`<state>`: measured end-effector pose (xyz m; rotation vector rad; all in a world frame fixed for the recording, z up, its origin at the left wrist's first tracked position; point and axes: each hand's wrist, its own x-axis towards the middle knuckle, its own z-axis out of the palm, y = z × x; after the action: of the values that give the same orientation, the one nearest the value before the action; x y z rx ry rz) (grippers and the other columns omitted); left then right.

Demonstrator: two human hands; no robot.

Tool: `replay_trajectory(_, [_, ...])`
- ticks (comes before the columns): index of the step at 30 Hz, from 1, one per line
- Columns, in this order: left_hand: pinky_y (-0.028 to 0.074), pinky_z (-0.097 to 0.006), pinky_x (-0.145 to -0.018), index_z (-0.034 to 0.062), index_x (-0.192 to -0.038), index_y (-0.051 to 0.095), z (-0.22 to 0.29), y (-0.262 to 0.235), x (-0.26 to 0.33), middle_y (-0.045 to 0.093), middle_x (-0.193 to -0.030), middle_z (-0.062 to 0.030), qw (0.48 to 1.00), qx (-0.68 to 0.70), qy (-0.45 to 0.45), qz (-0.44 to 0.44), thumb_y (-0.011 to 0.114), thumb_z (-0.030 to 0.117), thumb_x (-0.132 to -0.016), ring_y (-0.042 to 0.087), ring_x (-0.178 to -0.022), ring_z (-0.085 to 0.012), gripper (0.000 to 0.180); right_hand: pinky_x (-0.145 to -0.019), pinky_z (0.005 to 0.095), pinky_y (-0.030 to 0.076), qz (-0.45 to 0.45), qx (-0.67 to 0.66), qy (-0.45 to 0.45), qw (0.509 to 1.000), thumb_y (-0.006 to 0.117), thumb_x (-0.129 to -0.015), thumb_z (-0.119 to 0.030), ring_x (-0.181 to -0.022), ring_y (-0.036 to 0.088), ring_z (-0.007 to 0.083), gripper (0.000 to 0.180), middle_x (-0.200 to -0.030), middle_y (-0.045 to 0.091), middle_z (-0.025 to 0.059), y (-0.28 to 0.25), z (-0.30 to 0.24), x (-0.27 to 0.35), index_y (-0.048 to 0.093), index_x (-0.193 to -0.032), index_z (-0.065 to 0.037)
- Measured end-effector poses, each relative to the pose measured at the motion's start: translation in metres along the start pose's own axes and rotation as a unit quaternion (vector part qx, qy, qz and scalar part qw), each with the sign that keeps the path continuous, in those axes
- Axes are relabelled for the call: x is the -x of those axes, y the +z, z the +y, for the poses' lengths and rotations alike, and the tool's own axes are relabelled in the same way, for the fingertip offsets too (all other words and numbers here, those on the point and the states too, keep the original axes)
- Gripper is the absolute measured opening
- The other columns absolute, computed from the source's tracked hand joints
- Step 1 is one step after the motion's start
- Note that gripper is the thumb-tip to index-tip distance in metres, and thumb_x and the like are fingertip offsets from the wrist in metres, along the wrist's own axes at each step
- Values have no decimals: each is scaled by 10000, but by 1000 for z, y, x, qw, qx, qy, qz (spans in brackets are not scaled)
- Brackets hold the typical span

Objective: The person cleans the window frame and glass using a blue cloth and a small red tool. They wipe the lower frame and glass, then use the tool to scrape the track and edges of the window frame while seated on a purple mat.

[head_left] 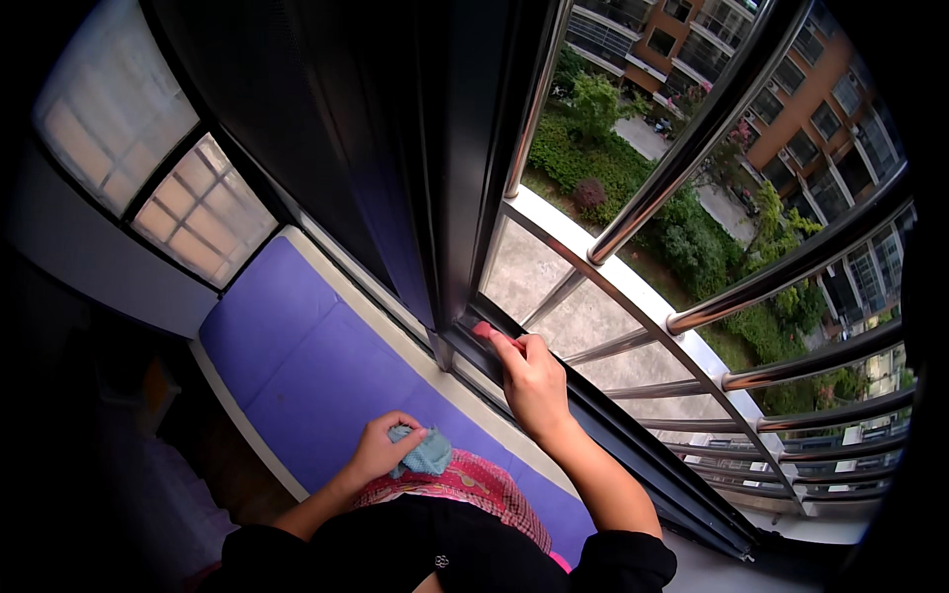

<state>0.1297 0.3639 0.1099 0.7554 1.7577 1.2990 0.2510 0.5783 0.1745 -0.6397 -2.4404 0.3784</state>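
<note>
My right hand (537,387) reaches out to the dark window track (603,420), its fingers closed on a small pinkish-red piece (483,329). That piece touches the track close to the foot of the dark upright window frame (457,247); its exact kind is too small to tell. Near my lap, my left hand (379,451) is closed around a crumpled blue-green cloth (427,454). The cloth hangs over a pink-red patterned fabric (484,484) at my waist.
A purple mat (316,336) covers the ledge along the window, edged by a pale sill (435,381). Outside stand metal guard bars (682,366), with greenery and buildings far below. At the left is a frosted window pane (206,210).
</note>
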Motion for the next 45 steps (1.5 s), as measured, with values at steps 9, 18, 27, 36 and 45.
replay_trajectory(9, [458, -229, -677, 4, -828, 620, -2, -1, 2, 621, -764, -33, 1000, -10, 11, 4, 678, 107, -803, 561, -737, -71, 121, -549, 356, 478, -22, -33, 20, 999, 604, -754, -7, -653, 575, 276, 314, -797, 531, 124, -7, -2, 0, 633, -1052, -100])
replay_trajectory(18, [457, -229, -665, 2, -822, 619, 2, -2, -1, 613, -757, -22, 1000, -1, -9, -10, 680, 111, -803, 553, -732, -66, 126, -585, 375, 486, -78, -26, 31, 996, 591, -778, -19, -679, 579, 292, 272, -819, 535, 131, -28, -6, -9, 624, -1038, -92])
replay_trajectory(27, [452, -233, -675, 5, -823, 622, 1, -3, -3, 615, -782, -31, 999, -38, -2, -15, 687, 100, -793, 550, -739, -76, 119, -567, 387, 473, -99, -25, -13, 995, 525, -764, -15, -671, 571, 294, 291, -787, 497, 139, -11, 3, -19, 598, -1043, -48])
replay_trajectory(36, [440, -237, -683, 9, -813, 614, 9, 4, -3, 604, -770, -20, 997, -76, -9, -15, 685, 90, -789, 540, -739, -79, 110, -684, 391, 482, -91, -85, 4, 992, 505, -821, -59, -789, 575, 328, 297, -881, 517, 162, -6, 10, -11, 568, -1111, -82])
replay_trajectory(45, [436, -237, -684, 6, -806, 607, 7, 4, -3, 597, -773, -14, 996, -82, -23, -13, 662, 66, -799, 535, -740, -81, 81, -638, 401, 488, -56, -83, 6, 995, 522, -789, -52, -720, 583, 327, 204, -842, 507, 184, -11, 12, -10, 592, -975, -7])
